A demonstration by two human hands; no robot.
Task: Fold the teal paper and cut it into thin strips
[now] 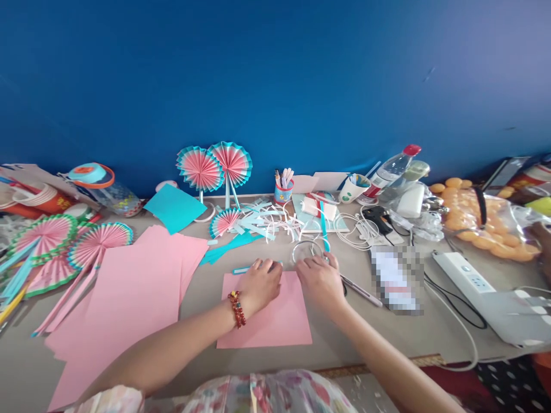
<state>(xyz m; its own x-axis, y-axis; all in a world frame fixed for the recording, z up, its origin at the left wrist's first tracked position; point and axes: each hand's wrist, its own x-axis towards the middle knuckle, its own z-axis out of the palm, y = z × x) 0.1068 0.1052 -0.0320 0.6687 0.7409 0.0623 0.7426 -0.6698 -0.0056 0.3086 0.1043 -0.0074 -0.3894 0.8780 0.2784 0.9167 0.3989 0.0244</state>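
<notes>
A pink paper sheet (279, 330) lies flat in front of me. My left hand (260, 282), with a beaded bracelet at its wrist, presses bent fingers on the sheet's far edge. My right hand (319, 279) closes on the far right corner; its fingertips are partly hidden. Just beyond the sheet's far edge lies a thin teal strip with a pale middle (241, 270), partly covered by my left hand. A clear round ring (297, 250), perhaps a tape roll, sits beyond my right hand. A silver pen-like tool (362, 291) lies to the right.
Pink sheets (138, 281) and finished paper fans (100, 244) lie at left. Behind are teal paper (174, 207), standing fans (230, 163), paper scraps (262, 221), a pencil cup (283, 192), a glue gun (379, 219) and a bottle (390, 172). At right are a power strip (462, 272) and another person's hand (543, 244).
</notes>
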